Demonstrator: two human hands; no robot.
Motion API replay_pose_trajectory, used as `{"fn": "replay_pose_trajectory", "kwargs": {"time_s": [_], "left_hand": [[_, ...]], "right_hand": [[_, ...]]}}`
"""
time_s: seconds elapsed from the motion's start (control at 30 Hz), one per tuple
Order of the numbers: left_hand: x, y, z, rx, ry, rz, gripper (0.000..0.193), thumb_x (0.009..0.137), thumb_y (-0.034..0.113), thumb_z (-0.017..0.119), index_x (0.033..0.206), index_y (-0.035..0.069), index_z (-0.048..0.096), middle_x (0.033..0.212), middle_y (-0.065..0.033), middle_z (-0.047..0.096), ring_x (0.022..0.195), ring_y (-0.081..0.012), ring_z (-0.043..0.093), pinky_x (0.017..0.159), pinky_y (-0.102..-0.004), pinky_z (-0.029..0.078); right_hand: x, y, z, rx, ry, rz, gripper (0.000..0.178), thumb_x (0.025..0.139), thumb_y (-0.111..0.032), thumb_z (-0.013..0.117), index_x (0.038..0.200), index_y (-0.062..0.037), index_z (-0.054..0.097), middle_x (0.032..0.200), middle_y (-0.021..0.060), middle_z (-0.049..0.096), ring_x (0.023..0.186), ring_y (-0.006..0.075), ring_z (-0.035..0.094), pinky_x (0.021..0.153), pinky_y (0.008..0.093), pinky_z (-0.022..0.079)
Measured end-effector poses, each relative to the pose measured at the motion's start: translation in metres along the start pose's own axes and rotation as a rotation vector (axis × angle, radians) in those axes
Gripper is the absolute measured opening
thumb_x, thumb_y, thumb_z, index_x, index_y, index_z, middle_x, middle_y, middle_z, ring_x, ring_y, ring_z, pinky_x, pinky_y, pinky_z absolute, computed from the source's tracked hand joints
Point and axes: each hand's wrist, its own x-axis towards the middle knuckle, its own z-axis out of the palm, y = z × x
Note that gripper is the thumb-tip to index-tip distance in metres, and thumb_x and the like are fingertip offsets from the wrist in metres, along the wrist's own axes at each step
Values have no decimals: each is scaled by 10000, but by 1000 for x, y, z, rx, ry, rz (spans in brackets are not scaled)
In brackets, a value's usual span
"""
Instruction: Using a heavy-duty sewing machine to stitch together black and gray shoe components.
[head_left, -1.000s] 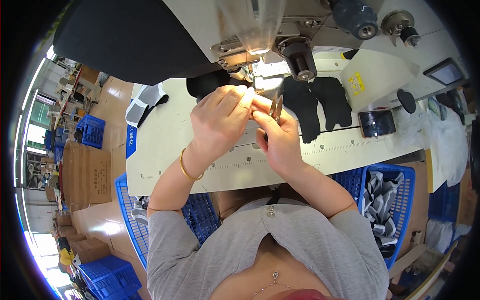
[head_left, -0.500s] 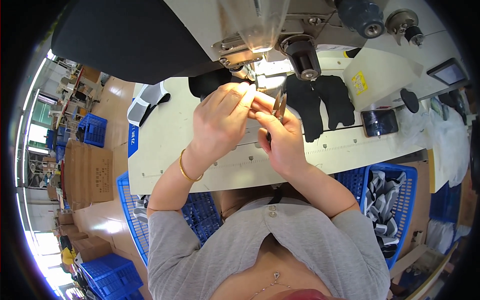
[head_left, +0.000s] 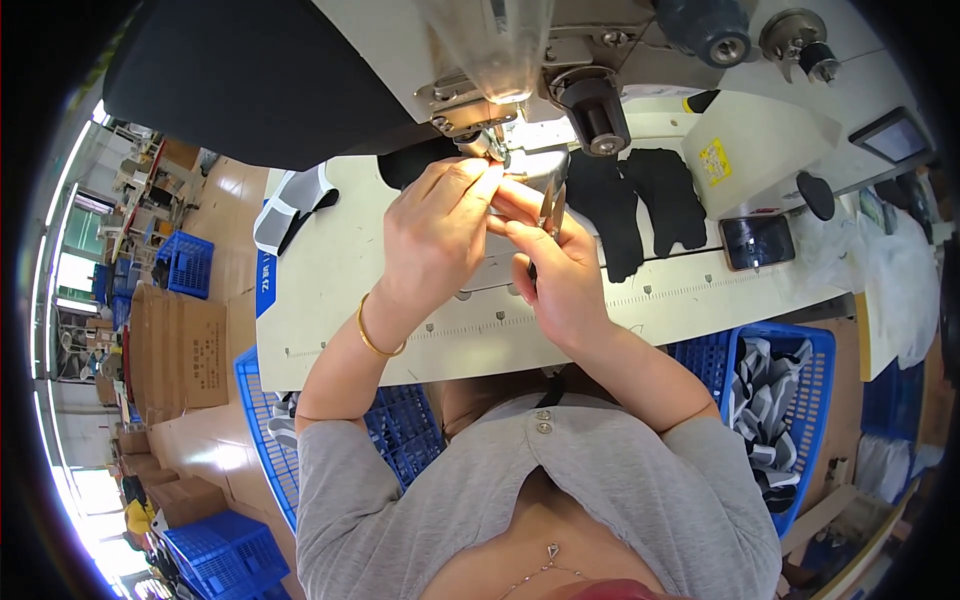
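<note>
Above the pale flat counter point(head_left: 340, 250), right hand point(head_left: 565, 280) has its grip closed round slim silver-bladed metal snips point(head_left: 553, 205), likely light, stiff, best held at the lower end; left hand point(head_left: 437, 225) pinched, contents not discernible.

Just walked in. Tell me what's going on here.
A person is at a sewing machine, the right hand holding small scissors pointed away from the body. The left hand is close beside it, near the lit part of the machine, fingertips bunched together; anything between them is too small to make out. Black fabric pieces lie to the right on the table, near a phone.
</note>
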Motion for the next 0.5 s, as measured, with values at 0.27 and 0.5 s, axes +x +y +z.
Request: {"fn": "replay_pose_trajectory", "kwargs": {"time_s": [0.27,0.5], "left_hand": [[0,-4,2,-33,20,-6,312,622,-39,668,933,-27,683,911,-109,668,856,-259,668,691,-333,565],[-1,-8,0,-150,9,-82,266,689,-77,634,948,-36,679,932,-126,672,856,-280,666,701,-341,550]], "right_hand": [[3,3,-2,-7,-16,-18,368,940,-58,521,1301,-8,570,1247,81,640,498,-2,455,395,163,342],[4,3,-3,-13,-34,-19,381,957,-67,478,1329,-22,546,1259,89,631,521,-7,474,388,161,343]]}}
